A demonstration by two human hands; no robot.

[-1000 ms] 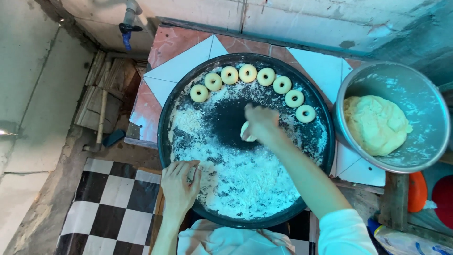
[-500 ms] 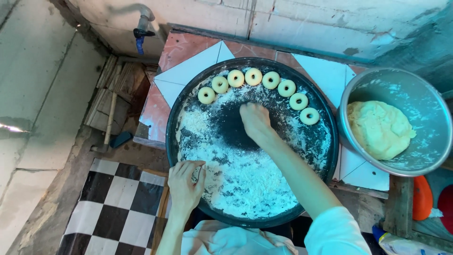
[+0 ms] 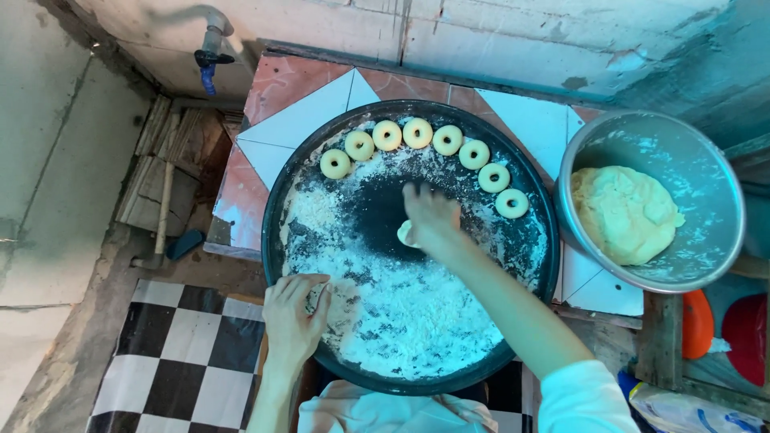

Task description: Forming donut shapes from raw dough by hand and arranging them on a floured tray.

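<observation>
A large round black tray (image 3: 277, 200) dusted with white flour lies before me. Several pale dough rings (image 3: 417, 133) line its far rim in an arc. My right hand (image 3: 431, 216) reaches into the tray's bare dark middle and presses on a small piece of dough (image 3: 406, 234) that shows under the palm. My left hand (image 3: 293, 314) rests on the tray's near left rim, fingers curled over the edge into the flour.
A metal bowl (image 3: 706, 168) with a big lump of dough (image 3: 624, 213) stands to the right of the tray. The tray sits on a red and white tiled top (image 3: 305, 112). A tap (image 3: 210, 50) is at the back left; checkered floor (image 3: 176, 361) lies below left.
My right hand has stayed over the small dough piece in the tray's middle, working it there. The left hand has kept its place on the rim. The view has shifted slightly.
</observation>
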